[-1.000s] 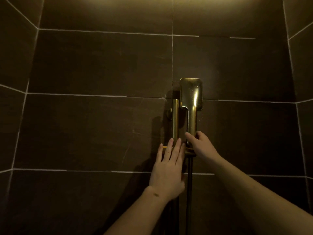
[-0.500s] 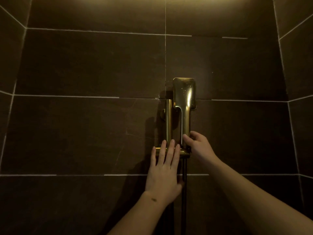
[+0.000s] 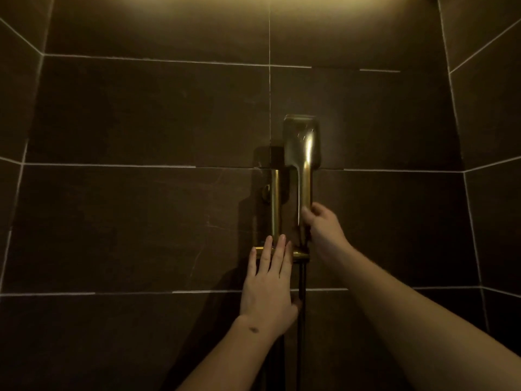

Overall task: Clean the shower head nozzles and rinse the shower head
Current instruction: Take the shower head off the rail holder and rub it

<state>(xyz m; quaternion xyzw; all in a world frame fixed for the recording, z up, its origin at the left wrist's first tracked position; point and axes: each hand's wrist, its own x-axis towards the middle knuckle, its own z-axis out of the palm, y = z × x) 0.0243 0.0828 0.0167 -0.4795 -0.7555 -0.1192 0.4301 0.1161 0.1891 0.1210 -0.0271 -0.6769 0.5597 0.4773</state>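
shower head [image 3: 301, 142] – nozzles unseen | right hand [image 3: 324, 232] covers handle base

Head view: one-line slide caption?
Right hand grips the gold shower head by its handle; left hand lies flat on the holder bracket, dark tiled wall behind.

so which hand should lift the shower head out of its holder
Right. The right hand is already curled round the shower head handle, while the left hand lies flat, fingers spread, against the gold holder.
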